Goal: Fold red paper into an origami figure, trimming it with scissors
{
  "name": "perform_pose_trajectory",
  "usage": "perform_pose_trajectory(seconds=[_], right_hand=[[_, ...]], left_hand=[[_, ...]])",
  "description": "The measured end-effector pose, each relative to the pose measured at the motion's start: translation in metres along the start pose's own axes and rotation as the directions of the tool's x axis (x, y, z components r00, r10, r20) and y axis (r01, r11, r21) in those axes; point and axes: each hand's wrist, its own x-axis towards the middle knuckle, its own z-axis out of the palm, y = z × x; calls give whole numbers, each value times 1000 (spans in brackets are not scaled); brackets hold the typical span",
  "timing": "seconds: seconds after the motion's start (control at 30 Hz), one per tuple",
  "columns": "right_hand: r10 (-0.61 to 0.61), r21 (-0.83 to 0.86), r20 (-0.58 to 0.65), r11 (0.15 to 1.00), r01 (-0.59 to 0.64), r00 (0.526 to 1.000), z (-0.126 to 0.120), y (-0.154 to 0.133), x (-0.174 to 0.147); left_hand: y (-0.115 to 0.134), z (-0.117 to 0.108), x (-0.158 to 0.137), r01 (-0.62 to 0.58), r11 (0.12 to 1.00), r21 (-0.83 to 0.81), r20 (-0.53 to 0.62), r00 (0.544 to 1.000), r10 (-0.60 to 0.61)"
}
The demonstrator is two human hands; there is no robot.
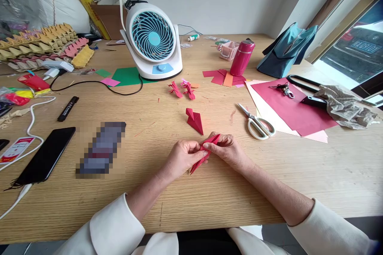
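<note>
Between my two hands is a narrow piece of folded red paper, slanting up to the right just above the table. My left hand pinches its middle between thumb and fingers. My right hand grips its upper part, thumb on top; the fingers behind the paper are partly hidden. Just beyond them lies another folded red paper piece, one flap standing up. Farther back sit small finished-looking red origami figures. White-handled scissors rest to the right with their blades slightly apart.
A white fan stands at the back. Right of it are a pink bottle, coloured paper slips, a blue bag and red sheets with keys. On the left lie a black phone, a marker and cables.
</note>
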Motion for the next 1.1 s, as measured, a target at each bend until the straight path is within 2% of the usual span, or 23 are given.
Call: perform_pose_trajectory(seconds=[0.2, 0.37, 0.57, 0.63, 0.8, 0.87, 0.97, 1.03, 1.1], right_hand=[[-52, -69, -39, 996, 49, 998, -2, -8, 1], [-10, -118, -23, 993, 7, 1000, -4, -11, 1], [51, -36, 9, 998, -51, 999, -6, -5, 0], [50, -12, -26, 999, -50, 998, -9, -4, 1], [2, 79, -216, 997, 15, 976, -19, -6, 3], [14, 41, -176, 999, -7, 984, -18, -6, 3], [50, -40, -40, 998, -52, 998, -8, -4, 2], [72, -10, 39, 997, -71, 997, -1, -1, 1], [66, 54, 67, 996, -70, 996, 4, 1, 1]], left_hand=[[-1, 0, 0, -16, 1000, 24, 19, 1000, 16], [1, -1, -1, 20, 1000, 19, 14, 1000, -20], [2, -2, -1, 40, 999, 1, 15, 999, -40], [3, -2, -2, 26, 1000, 3, 30, 999, -26], [5, -3, -5, -1, 1000, 5, 62, 998, 1], [5, -4, -5, 7, 1000, -17, 59, 998, -6], [3, -3, -4, 13, 997, -71, 49, 999, -10], [1, -2, -2, 23, 995, -102, 42, 999, -18], [0, -1, -2, 29, 995, -95, 45, 999, -25]])
